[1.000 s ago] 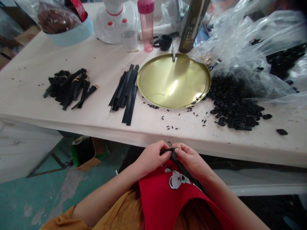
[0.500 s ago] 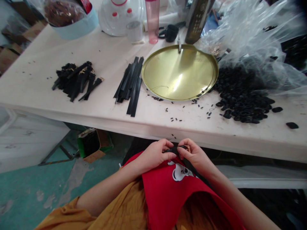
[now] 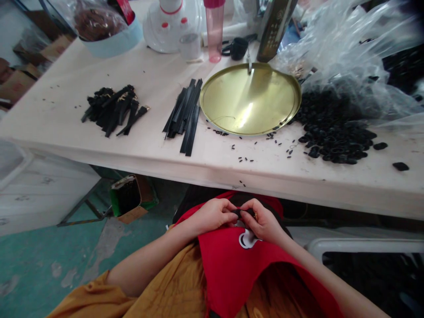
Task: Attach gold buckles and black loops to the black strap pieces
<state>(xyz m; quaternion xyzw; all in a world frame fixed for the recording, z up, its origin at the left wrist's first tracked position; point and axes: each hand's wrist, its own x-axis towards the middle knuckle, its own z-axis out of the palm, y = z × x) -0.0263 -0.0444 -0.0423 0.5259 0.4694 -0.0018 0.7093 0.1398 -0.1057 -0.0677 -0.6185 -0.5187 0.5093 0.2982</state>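
Note:
Over my lap, my left hand (image 3: pixel 217 215) and my right hand (image 3: pixel 263 221) are close together, both pinching a short black strap (image 3: pixel 241 213). A small gold-coloured metal piece shows at the strap's right end, by my right fingers. Most of the strap is hidden by the fingers. Just below the hands lies a red apron (image 3: pixel 228 265) with a white cartoon print. On the table, a stack of flat black strips (image 3: pixel 183 112) lies left of a round gold-coloured metal tray (image 3: pixel 245 104). Further left is a pile of black straps with gold-coloured ends (image 3: pixel 114 108).
A heap of small black loops (image 3: pixel 334 132) spills beside a clear plastic bag (image 3: pixel 334 53) at right. Tiny black bits are scattered before the tray. A pink bottle (image 3: pixel 214 33), a black cup (image 3: pixel 238 47) and a pale blue tub (image 3: pixel 112 42) stand at the back.
The black strap turned between my fingers; less of it and of its gold-coloured end shows now. My hands have drawn closer together. The view shifted, so the table's things appear further right.

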